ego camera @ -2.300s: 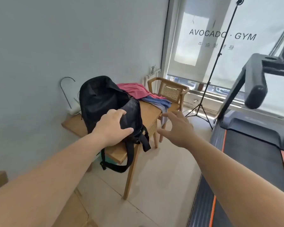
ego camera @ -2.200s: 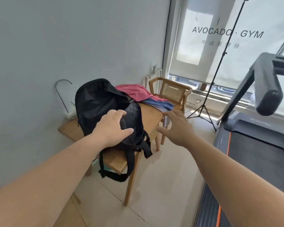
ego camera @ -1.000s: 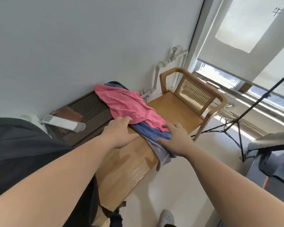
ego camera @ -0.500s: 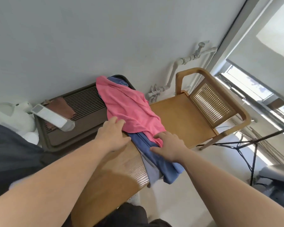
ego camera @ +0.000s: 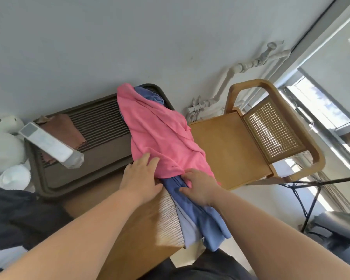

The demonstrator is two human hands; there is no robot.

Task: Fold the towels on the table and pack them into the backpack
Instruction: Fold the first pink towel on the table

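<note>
A crumpled pink towel [ego camera: 160, 134] lies over a blue towel [ego camera: 198, 217] at the right end of the wooden table [ego camera: 133, 235]; the blue one hangs over the table's edge. My left hand [ego camera: 141, 178] rests flat at the pink towel's near left edge, fingers spread. Over the seam where pink meets blue, my right hand [ego camera: 198, 186] has its fingers curled into the cloth. The black backpack [ego camera: 14, 217] shows at the left edge, mostly behind my left arm.
A dark slatted tray [ego camera: 97, 142] against the wall carries a white remote [ego camera: 51, 146] and a brown cloth [ego camera: 63, 128]. White objects sit at far left. A wooden cane-backed chair [ego camera: 251, 142] stands just beyond the table's end, with a tripod leg [ego camera: 311, 201] at right.
I have left the backpack and come up to the towels. Both hands have settled on the pile, the right one sliding down to the pink towel's lower edge.
</note>
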